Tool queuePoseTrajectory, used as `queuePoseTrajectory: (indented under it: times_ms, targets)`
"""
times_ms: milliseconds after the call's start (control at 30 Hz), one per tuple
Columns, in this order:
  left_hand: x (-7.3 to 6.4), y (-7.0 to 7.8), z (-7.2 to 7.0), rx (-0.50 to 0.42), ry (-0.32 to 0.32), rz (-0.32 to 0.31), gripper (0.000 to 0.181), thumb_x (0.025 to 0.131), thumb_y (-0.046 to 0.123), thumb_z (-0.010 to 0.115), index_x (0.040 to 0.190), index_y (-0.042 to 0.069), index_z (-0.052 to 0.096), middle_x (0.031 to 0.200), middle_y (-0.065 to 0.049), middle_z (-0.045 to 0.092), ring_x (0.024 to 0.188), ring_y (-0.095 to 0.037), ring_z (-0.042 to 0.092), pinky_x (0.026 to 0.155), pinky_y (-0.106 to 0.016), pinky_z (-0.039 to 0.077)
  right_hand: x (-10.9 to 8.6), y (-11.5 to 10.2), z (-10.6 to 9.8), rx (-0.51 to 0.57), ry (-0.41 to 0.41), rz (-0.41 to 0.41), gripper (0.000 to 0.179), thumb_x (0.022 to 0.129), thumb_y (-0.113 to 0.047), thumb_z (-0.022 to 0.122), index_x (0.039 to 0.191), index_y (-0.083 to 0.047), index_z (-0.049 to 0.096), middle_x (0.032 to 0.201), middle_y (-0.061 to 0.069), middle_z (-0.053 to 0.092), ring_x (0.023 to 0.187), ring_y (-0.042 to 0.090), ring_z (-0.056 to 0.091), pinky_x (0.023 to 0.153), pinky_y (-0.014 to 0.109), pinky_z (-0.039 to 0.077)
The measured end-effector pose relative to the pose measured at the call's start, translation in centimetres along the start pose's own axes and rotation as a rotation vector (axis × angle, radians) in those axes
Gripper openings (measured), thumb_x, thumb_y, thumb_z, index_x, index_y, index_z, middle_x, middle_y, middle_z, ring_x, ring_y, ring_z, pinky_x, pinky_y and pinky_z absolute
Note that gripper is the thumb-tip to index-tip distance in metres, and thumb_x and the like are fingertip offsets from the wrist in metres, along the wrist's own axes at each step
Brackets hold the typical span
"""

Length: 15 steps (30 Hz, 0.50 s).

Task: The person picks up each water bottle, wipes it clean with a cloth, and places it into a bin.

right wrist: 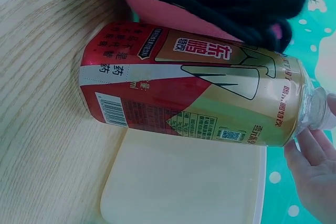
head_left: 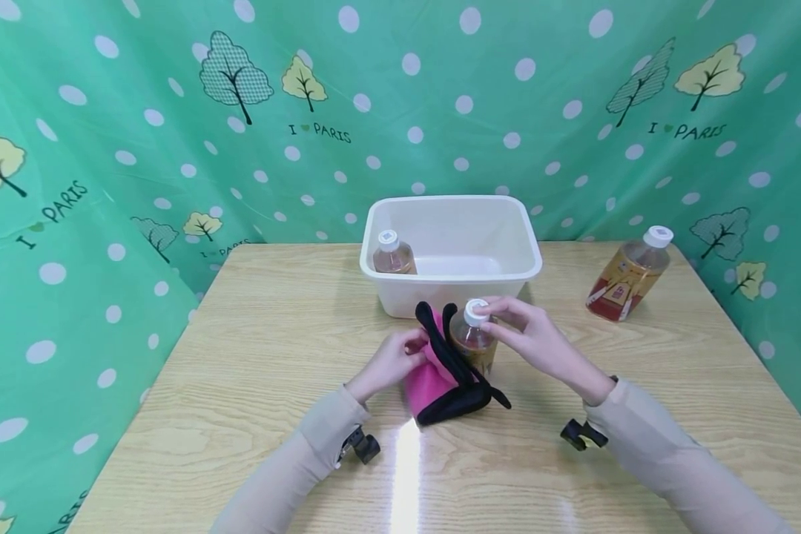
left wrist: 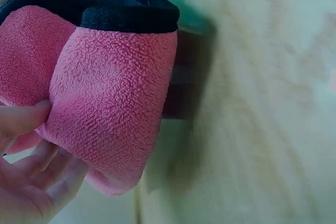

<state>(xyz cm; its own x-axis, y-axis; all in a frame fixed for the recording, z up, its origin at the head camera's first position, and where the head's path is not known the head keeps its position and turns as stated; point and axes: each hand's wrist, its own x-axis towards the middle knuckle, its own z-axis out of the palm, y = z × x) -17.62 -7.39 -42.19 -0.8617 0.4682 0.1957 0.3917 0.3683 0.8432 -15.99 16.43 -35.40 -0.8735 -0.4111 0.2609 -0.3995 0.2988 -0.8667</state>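
Note:
A pink fleece cloth (head_left: 429, 386) with thick black edging stands folded on the table. My left hand (head_left: 394, 361) pinches its left side between thumb and fingers; the left wrist view shows the thumb pressed into the fleece (left wrist: 113, 87). Just right of the cloth is a drink bottle (head_left: 475, 348) with a white cap and a red and gold label (right wrist: 194, 85). My right hand (head_left: 530, 337) grips this bottle at its cap. The black edging lies against the bottle's side and hides part of it in the head view.
Behind the cloth stands a white plastic bin (head_left: 450, 279) with a similar bottle (head_left: 395, 256) inside at its left end. Another capped bottle (head_left: 629, 274) stands at the back right of the wooden table (head_left: 240, 371). A green dotted curtain (head_left: 407, 96) hangs behind.

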Motion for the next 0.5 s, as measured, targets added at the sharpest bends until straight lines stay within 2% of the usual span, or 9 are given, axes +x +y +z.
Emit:
queuePoseTrajectory:
  times_ms: [133,300,500]
  targets:
    - [0.1,1.0,-0.5,-0.013,0.024,0.0,0.017,0.074,-0.008,0.058,0.09,-0.003,0.061,0.086,-0.014,0.063,0.077,-0.021,0.058,0.069,-0.026,0.049,0.0,0.0,0.0,0.0,0.0,0.008,0.021,0.085,-0.008,0.057,0.105,-0.003,0.058,0.117,0.014,0.053,0.112,0.027,0.048,0.09,0.036,0.042]
    - [0.1,1.9,-1.0,-0.028,0.041,0.006,0.016,0.076,-0.006,0.057,0.091,-0.002,0.061,0.088,-0.013,0.063,0.078,-0.021,0.059,0.07,-0.026,0.049,0.0,-0.1,0.0,0.009,0.0,0.016,0.021,0.085,-0.007,0.057,0.105,-0.002,0.057,0.117,0.014,0.053,0.109,0.027,0.05,0.084,0.025,0.046]
    - [0.2,1.9,-1.0,-0.035,0.039,-0.013,0.017,0.077,-0.006,0.056,0.093,-0.003,0.061,0.09,-0.014,0.063,0.081,-0.023,0.059,0.072,-0.025,0.049,0.1,-0.1,0.1,0.019,0.003,0.015,0.021,0.084,-0.007,0.057,0.105,-0.002,0.058,0.116,0.015,0.053,0.108,0.027,0.05,0.082,0.02,0.046]
